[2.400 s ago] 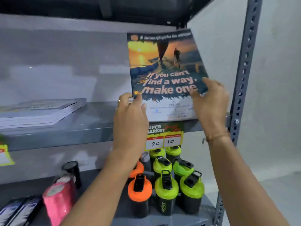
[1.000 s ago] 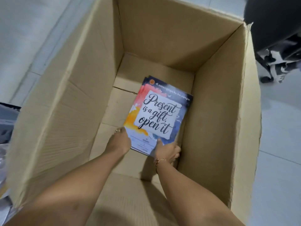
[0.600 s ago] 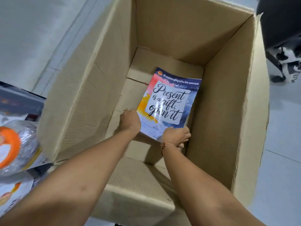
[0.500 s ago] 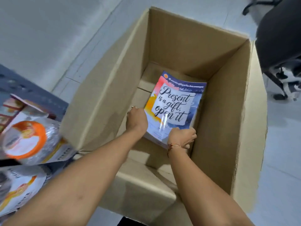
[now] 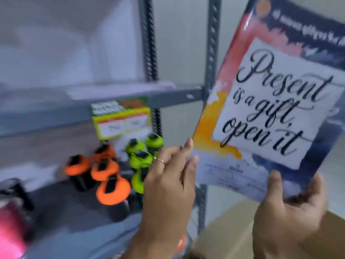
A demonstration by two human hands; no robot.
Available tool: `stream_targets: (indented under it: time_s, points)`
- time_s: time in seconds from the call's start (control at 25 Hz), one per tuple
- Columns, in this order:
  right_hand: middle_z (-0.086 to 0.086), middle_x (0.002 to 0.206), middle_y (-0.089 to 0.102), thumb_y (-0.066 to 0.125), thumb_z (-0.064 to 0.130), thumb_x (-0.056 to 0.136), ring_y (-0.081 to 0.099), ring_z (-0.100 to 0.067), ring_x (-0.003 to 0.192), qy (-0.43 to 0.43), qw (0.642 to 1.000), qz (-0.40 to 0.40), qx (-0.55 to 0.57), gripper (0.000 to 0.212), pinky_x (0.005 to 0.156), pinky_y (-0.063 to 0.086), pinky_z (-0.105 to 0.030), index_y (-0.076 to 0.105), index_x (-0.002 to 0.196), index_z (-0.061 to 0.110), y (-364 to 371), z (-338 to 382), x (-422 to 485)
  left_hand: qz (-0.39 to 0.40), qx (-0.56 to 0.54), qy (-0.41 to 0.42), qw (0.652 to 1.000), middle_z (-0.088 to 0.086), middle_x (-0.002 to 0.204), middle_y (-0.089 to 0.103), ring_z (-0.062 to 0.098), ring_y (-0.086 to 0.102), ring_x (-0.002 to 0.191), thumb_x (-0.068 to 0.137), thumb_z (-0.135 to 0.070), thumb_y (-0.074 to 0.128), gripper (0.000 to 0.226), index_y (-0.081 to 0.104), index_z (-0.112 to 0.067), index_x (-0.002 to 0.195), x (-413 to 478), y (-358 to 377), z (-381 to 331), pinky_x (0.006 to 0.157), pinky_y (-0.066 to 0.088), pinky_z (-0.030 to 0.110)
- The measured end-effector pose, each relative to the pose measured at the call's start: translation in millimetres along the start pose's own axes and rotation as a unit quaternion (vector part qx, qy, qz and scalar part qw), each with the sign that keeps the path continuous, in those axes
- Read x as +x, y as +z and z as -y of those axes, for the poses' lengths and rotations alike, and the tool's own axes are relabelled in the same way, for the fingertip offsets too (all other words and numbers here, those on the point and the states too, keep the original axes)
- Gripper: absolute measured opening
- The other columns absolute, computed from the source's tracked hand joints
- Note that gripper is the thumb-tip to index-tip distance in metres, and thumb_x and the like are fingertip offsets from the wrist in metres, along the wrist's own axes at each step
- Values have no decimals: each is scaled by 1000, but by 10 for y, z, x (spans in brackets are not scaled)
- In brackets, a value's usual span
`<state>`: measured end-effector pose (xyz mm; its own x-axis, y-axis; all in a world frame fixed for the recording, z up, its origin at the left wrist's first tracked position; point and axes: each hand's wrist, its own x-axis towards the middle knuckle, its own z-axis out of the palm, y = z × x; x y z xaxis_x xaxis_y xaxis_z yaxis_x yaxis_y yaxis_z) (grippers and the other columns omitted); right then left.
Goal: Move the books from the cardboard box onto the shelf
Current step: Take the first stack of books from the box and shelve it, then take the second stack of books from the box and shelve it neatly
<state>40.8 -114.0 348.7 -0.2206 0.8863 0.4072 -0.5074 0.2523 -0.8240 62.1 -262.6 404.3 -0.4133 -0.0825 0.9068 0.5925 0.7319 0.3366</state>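
A book (image 5: 270, 101) with the cover words "Present is a gift, open it" is held upright in the air at the right, beside the grey metal shelf (image 5: 168, 98). My left hand (image 5: 168, 186) pinches its lower left corner. My right hand (image 5: 291, 214) grips its bottom edge from below, thumb on the cover. The cardboard box (image 5: 227, 236) shows only as a tan corner at the bottom right, under my right hand. A flat pale stack (image 5: 119, 88) lies blurred on the shelf board.
Orange-lidded bottles (image 5: 104, 174) and green-lidded bottles (image 5: 141, 154) stand on the lower shelf board. A yellow-green price tag (image 5: 121, 118) hangs from the shelf edge. Perforated uprights (image 5: 211, 53) stand between the book and the shelf. A pink item (image 5: 11, 227) sits at the lower left.
Both hands have lifted the book out of the cardboard box and brought it up beside the shelf. The view has swung from the box interior to the shelf.
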Motion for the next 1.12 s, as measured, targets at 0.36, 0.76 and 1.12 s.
stream_targets:
  time_s: [0.36, 0.76, 1.12]
  points:
    - [-18, 125, 61, 58, 16, 90, 56, -30, 115, -148, 918, 367, -32, 36, 96, 39, -29, 58, 124, 4, 2054, 1689, -45, -75, 224, -141, 961, 24, 101, 63, 36, 55, 97, 88, -15, 58, 20, 66, 4, 87, 1670, -1223, 408, 69, 31, 32]
    - [-24, 116, 65, 44, 9, 92, 58, -38, 109, -190, 810, 527, -174, 26, 94, 46, -36, 62, 108, -2, 2461, 1425, -75, 83, 453, -200, 865, 28, 103, 66, 43, 53, 104, 86, -2, 51, 20, 68, 2, 96, 1816, -1031, 721, 84, 47, 42]
    - [-25, 130, 52, 37, 25, 90, 41, -39, 125, 84, 928, 203, -301, 47, 108, 22, -34, 48, 125, -5, -312, -1853, 267, 451, 24, 79, 889, 16, 93, 70, 36, 62, 91, 83, -13, 58, 15, 71, -6, 87, -418, 1960, -286, 80, 49, 40]
